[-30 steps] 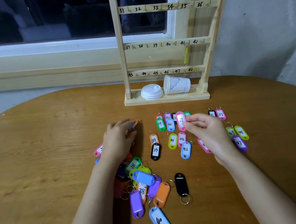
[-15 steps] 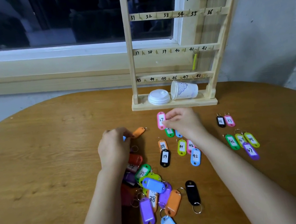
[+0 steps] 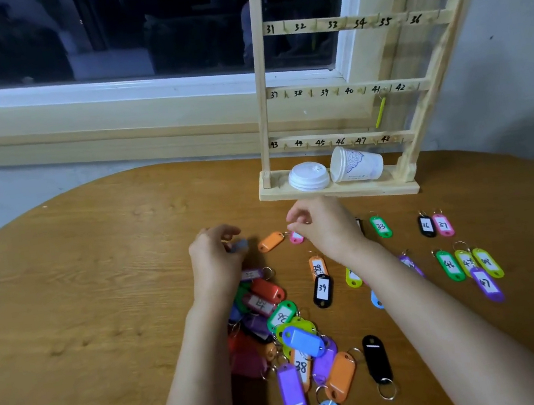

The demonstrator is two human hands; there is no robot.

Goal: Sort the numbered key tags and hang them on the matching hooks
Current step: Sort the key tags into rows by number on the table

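Note:
A wooden hook rack (image 3: 353, 189) stands at the table's far side, its bars numbered 31 to 48. One yellow tag (image 3: 380, 112) hangs at hook 41. My right hand (image 3: 326, 226) hovers low just before the rack's base, fingers curled over a pink tag (image 3: 296, 237) lying on the table. My left hand (image 3: 216, 255) pinches a blue tag (image 3: 239, 245). An orange tag (image 3: 270, 241) lies between the two hands. A heap of coloured tags (image 3: 296, 340) sits under my left forearm. Sorted tags lie to the right, among them green 33 (image 3: 381, 227), black 36 (image 3: 427, 226) and pink 37 (image 3: 443, 225).
A paper cup (image 3: 355, 164) lies on its side next to a stack of white lids (image 3: 308, 177) on the rack's base. The round wooden table (image 3: 82, 299) shows bare wood on the left. A dark window (image 3: 128, 25) and a pale wall stand behind.
My right hand carried the pink tag leftward and set it down beside the orange tag. The left hand let go of the orange tag and now holds a blue one. The camera came closer.

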